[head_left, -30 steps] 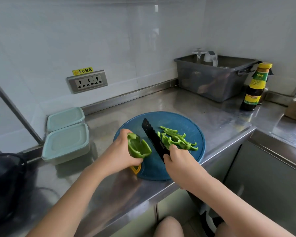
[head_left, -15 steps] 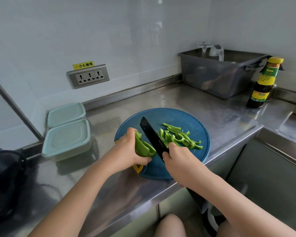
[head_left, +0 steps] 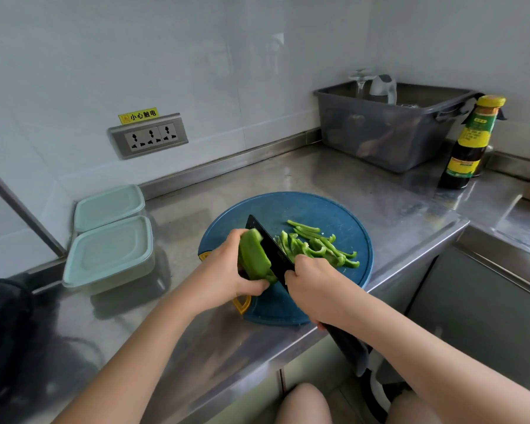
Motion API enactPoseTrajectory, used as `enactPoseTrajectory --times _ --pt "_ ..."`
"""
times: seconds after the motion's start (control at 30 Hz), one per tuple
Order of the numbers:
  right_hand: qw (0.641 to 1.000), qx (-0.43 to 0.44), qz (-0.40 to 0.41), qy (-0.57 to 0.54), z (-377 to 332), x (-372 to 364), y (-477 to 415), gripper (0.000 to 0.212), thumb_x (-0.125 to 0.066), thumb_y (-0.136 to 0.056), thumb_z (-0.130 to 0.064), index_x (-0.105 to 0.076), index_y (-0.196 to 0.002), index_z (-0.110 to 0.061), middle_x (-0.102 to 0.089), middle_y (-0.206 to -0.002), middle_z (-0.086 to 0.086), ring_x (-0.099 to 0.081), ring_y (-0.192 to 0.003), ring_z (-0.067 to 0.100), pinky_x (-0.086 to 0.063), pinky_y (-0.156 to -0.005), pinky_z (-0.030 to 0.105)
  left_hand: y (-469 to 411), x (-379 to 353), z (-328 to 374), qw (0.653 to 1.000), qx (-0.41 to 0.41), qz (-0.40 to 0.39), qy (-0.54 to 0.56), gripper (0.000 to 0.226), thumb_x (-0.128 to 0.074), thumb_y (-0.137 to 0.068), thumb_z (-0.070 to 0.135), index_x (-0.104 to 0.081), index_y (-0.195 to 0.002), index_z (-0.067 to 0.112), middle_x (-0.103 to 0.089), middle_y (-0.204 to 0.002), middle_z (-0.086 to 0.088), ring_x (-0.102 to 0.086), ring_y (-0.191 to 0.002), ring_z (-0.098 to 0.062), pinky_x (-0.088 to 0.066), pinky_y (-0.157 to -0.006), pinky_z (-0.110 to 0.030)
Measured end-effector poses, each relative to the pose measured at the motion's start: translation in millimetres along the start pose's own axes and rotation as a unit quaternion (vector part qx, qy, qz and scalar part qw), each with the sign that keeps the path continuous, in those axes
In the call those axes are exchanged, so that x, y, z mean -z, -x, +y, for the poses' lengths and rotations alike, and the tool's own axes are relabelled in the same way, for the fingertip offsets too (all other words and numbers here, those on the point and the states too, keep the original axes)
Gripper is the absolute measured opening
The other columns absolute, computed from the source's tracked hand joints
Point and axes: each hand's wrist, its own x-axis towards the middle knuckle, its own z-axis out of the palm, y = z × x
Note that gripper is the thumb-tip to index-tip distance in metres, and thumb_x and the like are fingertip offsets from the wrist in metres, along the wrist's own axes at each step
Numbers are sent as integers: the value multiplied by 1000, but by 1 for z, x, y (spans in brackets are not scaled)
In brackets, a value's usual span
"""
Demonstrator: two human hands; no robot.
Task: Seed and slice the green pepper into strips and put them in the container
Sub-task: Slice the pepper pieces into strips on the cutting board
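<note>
A green pepper piece (head_left: 253,257) lies skin up on the round blue cutting board (head_left: 315,209). My left hand (head_left: 224,275) grips it from the left, fingers curled over its top and thumb under its near end. My right hand (head_left: 314,287) holds the handle of a black knife (head_left: 268,244), whose blade stands against the pepper's right side. Several cut green strips (head_left: 317,246) lie in a heap on the board to the right of the blade. Two pale green lidded containers (head_left: 110,255) stand at the left, both with lids on.
A grey plastic tub (head_left: 389,130) with a glass and utensils stands at the back right. A dark sauce bottle (head_left: 471,145) with a yellow cap stands beside it. The steel counter's front edge runs just below the board. A black bag (head_left: 3,325) sits at far left.
My left hand turned the pepper piece from hollow side up to skin side up and pressed it onto the board. The knife blade closed in against the pepper's right side.
</note>
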Motion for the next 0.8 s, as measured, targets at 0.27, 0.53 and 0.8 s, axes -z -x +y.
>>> enactPoseTrajectory --times 0.27,0.53,0.8 --pt "998 -14 -34 -48 -9 0 2 43 -47 -85 1 -16 -57 -8 -16 -62 3 -16 -52 13 -10 -44 28 2 -28 -16 994 5 99 37 91 -87 -54 36 -30 -125 30 -54 -110 8 -53 -101 -10 -39 -73 -15" --pt "978 -66 -161 -118 -1 18 -10 19 -32 -92 1 -51 -89 3 -53 -72 24 -50 -54 29 -44 -50 36 -2 -35 -25 989 -8 101 104 82 -86 -59 24 -31 -119 35 -52 -116 8 -51 -110 -10 -42 -92 -26" --pt "992 -15 -124 -35 -1 15 -11 23 -36 -95 -6 -51 -80 3 -53 -69 15 -51 -51 26 -43 -42 26 -3 -36 -28 989 -9 105 105 89 -88 -56 30 -30 -123 34 -50 -120 9 -49 -113 -10 -44 -96 -31"
